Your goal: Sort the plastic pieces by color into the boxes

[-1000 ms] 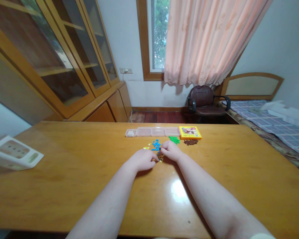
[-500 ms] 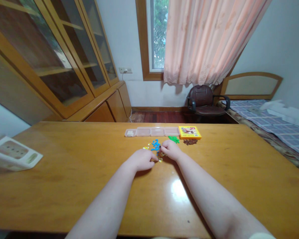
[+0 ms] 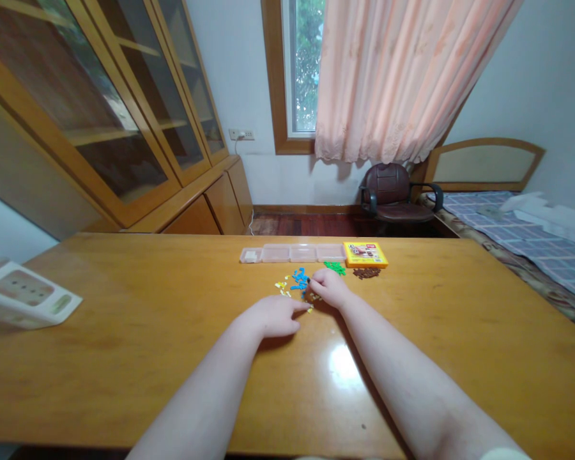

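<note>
My left hand rests low over the table with its index finger stretched out to a small yellow-and-white piece; its thumb is apart and nothing shows in its grasp. Beside it, my right hand is closed, a small dark piece showing at its fingertips. Blue pieces lie in a loose pile just left of the right fingers. Farther left, yellow and white pieces are scattered. Green pieces form a heap behind the right hand, and brown pieces lie to its right.
A clear tray with compartments spans the table's far side, with a yellow box at its right end. On the left of the wooden table is a white object with a panel. An armchair stands beyond.
My left hand has drawn slightly nearer to me, its index finger now straighter. More of the yellow and white pieces are uncovered. The right hand has hardly moved.
</note>
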Tool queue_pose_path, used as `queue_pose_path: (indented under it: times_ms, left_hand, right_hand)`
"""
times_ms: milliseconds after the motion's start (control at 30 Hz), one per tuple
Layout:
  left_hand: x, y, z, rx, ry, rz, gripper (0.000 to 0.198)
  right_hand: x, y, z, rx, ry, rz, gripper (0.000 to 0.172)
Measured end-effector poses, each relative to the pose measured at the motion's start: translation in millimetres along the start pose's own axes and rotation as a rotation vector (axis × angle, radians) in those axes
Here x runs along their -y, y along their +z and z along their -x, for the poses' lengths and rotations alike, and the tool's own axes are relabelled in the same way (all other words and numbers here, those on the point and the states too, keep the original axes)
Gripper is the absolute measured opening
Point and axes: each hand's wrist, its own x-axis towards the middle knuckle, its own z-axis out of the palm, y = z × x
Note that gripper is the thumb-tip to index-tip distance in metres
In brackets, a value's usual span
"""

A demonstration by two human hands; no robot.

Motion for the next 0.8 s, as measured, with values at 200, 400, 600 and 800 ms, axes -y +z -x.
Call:
queue_pose_path:
  times_ms: [200,400,600,800]
  left_hand:
    - [-12.2,3.7,4.7,0.086,-0.100,0.004,0.055]
    - [-20.9,6.3,6.7,0.065,-0.165,-0.030,0.066]
    - [-25.2,4.5,10.4,0.081,-0.193,-0.026,0.059]
    - [-28.8,5.3,10.9,0.105,-0.204,-0.006,0.065]
  right_hand:
    - [-0.9,0.2,-0.1,0.018,0.018,0.043,0.033]
    - [-1.3,0.3,-0.7,0.014,0.010,0.052,0.034]
    - [-2.2,0.9,-0.9,-0.004,-0.020,0.043,0.034]
    - [-2.6,1.6,-0.3,-0.005,-0.010,0.037,0.033]
